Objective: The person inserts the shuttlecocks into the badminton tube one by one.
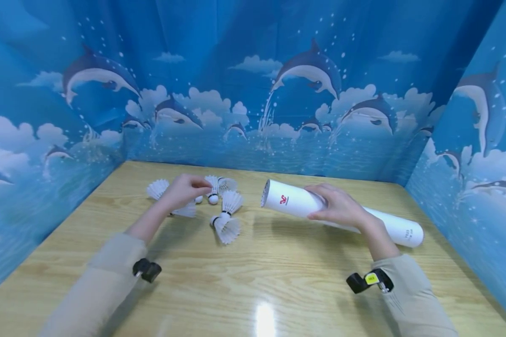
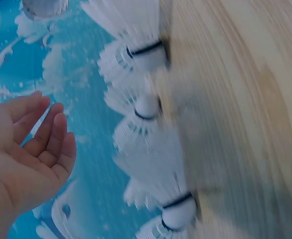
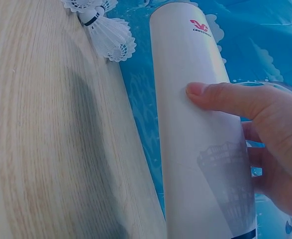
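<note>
Seemingly for balance, the tube (image 1: 297, 200) is gripped mid-length by the right hand (image 1: 338, 206); the left hand (image 1: 182, 191) is held empty, fingers relaxed.

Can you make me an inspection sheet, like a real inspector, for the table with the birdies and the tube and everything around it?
Surface: wood-grain table, with a bright patch of light near the front.
Shuttlecocks: several white ones lie grouped left of the tube.
White tube: red logo end points toward the shuttlecocks.
Clutter: nothing seen.
Left hand: near the shuttlecocks, holding nothing.
Right hand: grips the tube, thumb on one side.
Wrists: a black device on each.
Cables: nothing seen.
Surroundings: blue backdrop with dolphins and clouds.
</note>
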A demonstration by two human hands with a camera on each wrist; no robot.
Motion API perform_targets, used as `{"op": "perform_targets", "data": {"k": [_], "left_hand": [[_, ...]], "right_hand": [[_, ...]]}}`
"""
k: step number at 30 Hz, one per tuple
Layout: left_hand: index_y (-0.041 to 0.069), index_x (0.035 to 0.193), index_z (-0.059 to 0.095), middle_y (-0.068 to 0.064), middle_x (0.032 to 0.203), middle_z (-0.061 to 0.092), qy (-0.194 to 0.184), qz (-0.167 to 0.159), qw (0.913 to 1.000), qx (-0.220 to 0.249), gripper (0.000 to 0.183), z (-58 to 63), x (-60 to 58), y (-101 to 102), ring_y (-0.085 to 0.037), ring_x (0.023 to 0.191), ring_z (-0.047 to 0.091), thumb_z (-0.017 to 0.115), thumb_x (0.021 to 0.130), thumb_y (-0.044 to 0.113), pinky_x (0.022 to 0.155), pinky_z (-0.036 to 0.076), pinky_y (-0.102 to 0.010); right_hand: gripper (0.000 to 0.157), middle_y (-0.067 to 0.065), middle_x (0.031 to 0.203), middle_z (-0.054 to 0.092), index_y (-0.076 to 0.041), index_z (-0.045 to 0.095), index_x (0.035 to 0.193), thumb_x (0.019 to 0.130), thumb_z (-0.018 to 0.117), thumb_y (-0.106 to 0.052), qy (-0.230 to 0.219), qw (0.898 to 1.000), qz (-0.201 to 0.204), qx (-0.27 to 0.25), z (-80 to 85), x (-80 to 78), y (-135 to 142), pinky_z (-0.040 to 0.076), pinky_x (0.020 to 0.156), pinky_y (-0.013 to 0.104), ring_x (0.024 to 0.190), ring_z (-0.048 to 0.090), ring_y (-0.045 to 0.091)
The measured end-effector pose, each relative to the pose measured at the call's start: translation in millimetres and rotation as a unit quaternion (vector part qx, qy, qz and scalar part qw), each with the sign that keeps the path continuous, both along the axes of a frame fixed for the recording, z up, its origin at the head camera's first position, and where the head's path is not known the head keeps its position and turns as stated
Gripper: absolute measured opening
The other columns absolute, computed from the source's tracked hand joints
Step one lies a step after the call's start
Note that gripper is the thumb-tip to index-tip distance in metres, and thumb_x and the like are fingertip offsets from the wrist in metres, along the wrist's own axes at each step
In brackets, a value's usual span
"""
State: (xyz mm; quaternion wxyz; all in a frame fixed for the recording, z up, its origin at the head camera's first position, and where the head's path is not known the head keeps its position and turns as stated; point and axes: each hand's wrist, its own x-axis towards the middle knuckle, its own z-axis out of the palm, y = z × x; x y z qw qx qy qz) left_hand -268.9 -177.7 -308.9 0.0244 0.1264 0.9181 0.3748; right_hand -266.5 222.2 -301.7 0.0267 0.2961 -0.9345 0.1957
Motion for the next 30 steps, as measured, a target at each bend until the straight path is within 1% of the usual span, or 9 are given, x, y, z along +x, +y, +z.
{"op": "perform_targets", "data": {"k": [6, 9, 11, 13, 17, 19, 23, 28, 30], "left_hand": [[-0.001, 0.12, 0.06, -0.019, 0.117, 0.06, 0.005, -0.007, 0.9998, -0.02, 0.036, -8.0, -2.6, -24.7, -0.034, 0.107, 0.054, 0.057, 0.093, 0.022, 0.086, 0.046, -0.046], [-0.002, 0.121, 0.059, -0.02, 0.116, 0.06, 0.013, -0.014, 0.9993, -0.032, 0.036, -11.7, -3.9, -33.8, -0.034, 0.104, 0.055, 0.058, 0.092, 0.019, 0.083, 0.047, -0.045], [-0.002, 0.121, 0.059, -0.02, 0.115, 0.06, 0.01, -0.016, 0.9989, -0.043, 0.036, -13.2, -3.9, -38.0, -0.033, 0.102, 0.055, 0.059, 0.091, 0.017, 0.082, 0.047, -0.044], [-0.003, 0.121, 0.059, -0.02, 0.114, 0.06, 0.001, -0.021, 0.9982, -0.057, 0.036, -14.2, -2.9, -41.0, -0.032, 0.099, 0.056, 0.06, 0.09, 0.016, 0.079, 0.048, -0.043], [-0.002, 0.122, 0.058, -0.018, 0.114, 0.06, -0.034, -0.027, 0.9964, -0.072, 0.037, -16.4, -1.6, -45.0, -0.028, 0.095, 0.056, 0.06, 0.09, 0.017, 0.073, 0.048, -0.039], [-0.002, 0.122, 0.058, -0.018, 0.114, 0.06, -0.038, -0.033, 0.9957, -0.077, 0.038, -18.1, -1.6, -46.5, -0.026, 0.092, 0.056, 0.061, 0.089, 0.016, 0.07, 0.048, -0.037], [-0.003, 0.122, 0.057, -0.02, 0.113, 0.06, -0.031, -0.045, 0.9949, -0.085, 0.039, -21.4, -2.3, -48.8, -0.025, 0.086, 0.055, 0.062, 0.087, 0.015, 0.066, 0.046, -0.036], [-0.004, 0.121, 0.058, -0.022, 0.116, 0.058, -0.013, -0.05, 0.9935, -0.101, 0.042, -25.5, -3.2, -50.0, -0.029, 0.093, 0.055, 0.066, 0.084, 0.013, 0.074, 0.046, -0.042], [-0.005, 0.119, 0.058, -0.022, 0.113, 0.059, -0.003, -0.051, 0.9929, -0.108, 0.042, -26.8, -3.4, -50.1, -0.03, 0.092, 0.054, 0.067, 0.081, 0.01, 0.074, 0.045, -0.043]], "right_hand": [[0.072, 0.013, 0.131, 0.05, -0.012, 0.047, 0.136, 0.073, 0.079, -0.027, 0.005, 1.0, 0.003, 0.0, -1.9, -0.6, 0.4, 0.043, 0.087, 0.055, 0.113, 0.049, 0.034], [0.072, 0.013, 0.13, 0.05, -0.012, 0.047, 0.136, 0.073, 0.079, -0.028, 0.004, 1.0, 0.001, 0.001, -2.1, -0.9, 0.5, 0.043, 0.087, 0.055, 0.113, 0.049, 0.034], [0.072, 0.013, 0.131, 0.05, -0.012, 0.047, 0.136, 0.073, 0.079, -0.029, 0.002, 1.0, 0.0, 0.003, -2.3, -1.1, 0.4, 0.043, 0.087, 0.055, 0.113, 0.049, 0.034], [0.072, 0.013, 0.13, 0.05, -0.012, 0.047, 0.135, 0.073, 0.079, -0.029, 0.002, 1.0, 0.001, 0.003, -2.4, -1.2, 0.1, 0.043, 0.087, 0.055, 0.113, 0.049, 0.034], [0.072, 0.014, 0.13, 0.05, -0.01, 0.047, 0.135, 0.073, 0.079, -0.028, 0.003, 1.0, 0.005, 0.005, -3.4, -1.9, 0.0, 0.043, 0.087, 0.054, 0.113, 0.049, 0.034], [0.072, 0.014, 0.13, 0.051, -0.009, 0.048, 0.135, 0.073, 0.079, -0.029, 0.004, 1.0, 0.006, 0.006, -3.6, -2.1, 0.2, 0.043, 0.087, 0.054, 0.113, 0.05, 0.034], [0.072, 0.014, 0.13, 0.051, -0.008, 0.048, 0.134, 0.073, 0.079, -0.03, 0.003, 1.0, 0.006, 0.006, -3.6, -2.5, 0.4, 0.043, 0.087, 0.054, 0.113, 0.05, 0.034], [0.072, 0.014, 0.13, 0.051, -0.009, 0.048, 0.134, 0.073, 0.079, -0.029, 0.001, 1.0, 0.007, 0.004, -4.2, -2.9, 0.1, 0.043, 0.087, 0.054, 0.113, 0.05, 0.034], [0.072, 0.014, 0.13, 0.05, -0.009, 0.048, 0.134, 0.073, 0.079, -0.029, -0.001, 1.0, 0.006, 0.003, -4.5, -3.0, -0.1, 0.043, 0.087, 0.054, 0.113, 0.049, 0.034]]}}
